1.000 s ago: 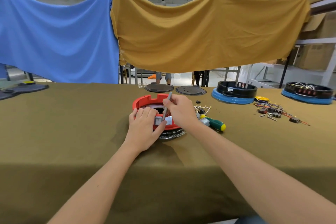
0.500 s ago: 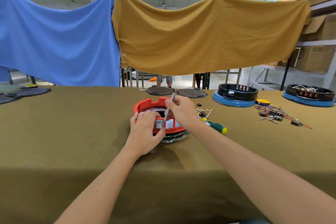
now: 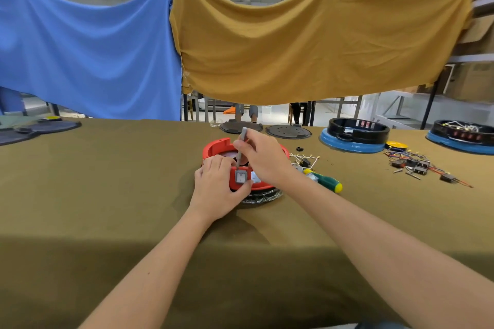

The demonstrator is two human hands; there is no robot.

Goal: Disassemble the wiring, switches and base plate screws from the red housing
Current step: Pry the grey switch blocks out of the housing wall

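While left hand (image 3: pixel 217 189) grips housing (image 3: pixel 217 147), right hand (image 3: pixel 263 159) pinches tool (image 3: pixel 242 145)

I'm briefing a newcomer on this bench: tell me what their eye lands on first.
First, the red housing at the table's centre, where the left hand steadies it and the right hand works a thin grey tool down beside a grey switch. Behind hang a blue cloth and a mustard cloth. A green-handled screwdriver lies just right.

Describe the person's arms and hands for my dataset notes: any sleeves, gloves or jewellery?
Both forearms are bare with no sleeves in view. The left hand and right hand wear no gloves, and no rings, watch or wristband show.
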